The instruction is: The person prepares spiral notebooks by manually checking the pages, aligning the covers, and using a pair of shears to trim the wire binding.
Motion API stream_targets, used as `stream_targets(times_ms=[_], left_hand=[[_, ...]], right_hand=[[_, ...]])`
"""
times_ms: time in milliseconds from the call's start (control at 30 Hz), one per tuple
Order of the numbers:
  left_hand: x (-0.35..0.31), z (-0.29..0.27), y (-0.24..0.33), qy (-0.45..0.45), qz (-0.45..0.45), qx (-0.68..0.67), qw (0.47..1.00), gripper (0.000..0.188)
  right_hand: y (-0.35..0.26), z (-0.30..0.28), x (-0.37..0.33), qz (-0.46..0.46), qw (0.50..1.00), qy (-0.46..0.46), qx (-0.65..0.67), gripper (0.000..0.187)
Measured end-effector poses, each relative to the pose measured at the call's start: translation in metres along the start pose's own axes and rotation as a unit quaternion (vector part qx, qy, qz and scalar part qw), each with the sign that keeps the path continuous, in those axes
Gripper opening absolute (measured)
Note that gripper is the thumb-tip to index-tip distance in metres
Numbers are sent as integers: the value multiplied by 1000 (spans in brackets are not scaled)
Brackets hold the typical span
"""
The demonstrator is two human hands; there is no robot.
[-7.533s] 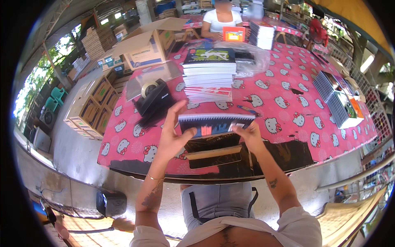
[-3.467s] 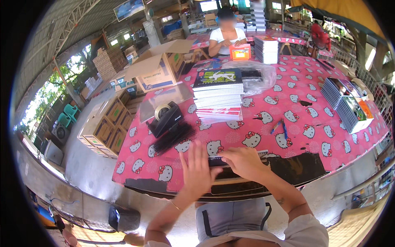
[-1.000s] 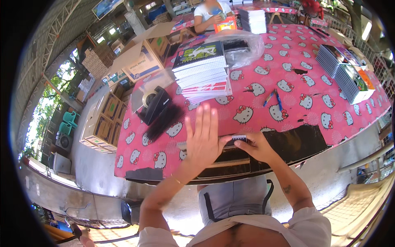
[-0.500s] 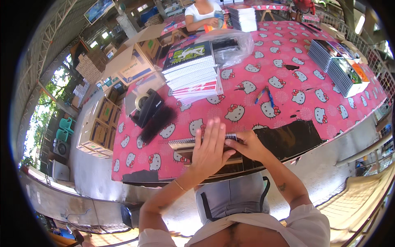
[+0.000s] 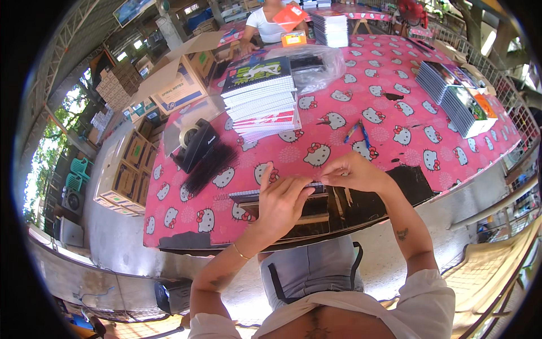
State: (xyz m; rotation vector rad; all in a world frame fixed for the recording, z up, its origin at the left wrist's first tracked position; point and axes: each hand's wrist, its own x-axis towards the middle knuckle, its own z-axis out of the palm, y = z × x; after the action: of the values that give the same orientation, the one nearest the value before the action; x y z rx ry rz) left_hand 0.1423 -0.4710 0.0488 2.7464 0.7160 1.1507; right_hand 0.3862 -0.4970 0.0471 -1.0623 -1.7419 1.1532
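- Your left hand (image 5: 281,204) lies across the notebook (image 5: 244,196), fingers loosely bent and partly spread; you can't tell from this view whether it grips.
- Your right hand (image 5: 357,172) has thumb and fingertips drawn together at the right end of the notebook's spiral edge; whether they pinch anything is hidden.
- The notebook is at the near edge of the pink table (image 5: 186,221), spiral side away from you, just left of a black patch (image 5: 392,192).
- To your left are thin black strands (image 5: 210,171) beside a black tape dispenser (image 5: 199,146).
- Ahead, two pens (image 5: 364,135) lie right of a tall notebook stack (image 5: 259,104).
- Farther off, a co-worker (image 5: 264,27) holds up something orange (image 5: 289,18).
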Motion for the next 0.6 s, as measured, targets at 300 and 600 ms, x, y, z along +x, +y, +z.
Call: stream_targets(times_ms=[300, 600], left_hand=[[2, -35, 1, -91, -37, 38, 994, 23], [58, -98, 46, 72, 52, -175, 980, 22]], right_hand=[[-7, 60, -5, -76, 942, 268, -186, 21], [-65, 43, -48, -147, 845, 512, 49, 50]])
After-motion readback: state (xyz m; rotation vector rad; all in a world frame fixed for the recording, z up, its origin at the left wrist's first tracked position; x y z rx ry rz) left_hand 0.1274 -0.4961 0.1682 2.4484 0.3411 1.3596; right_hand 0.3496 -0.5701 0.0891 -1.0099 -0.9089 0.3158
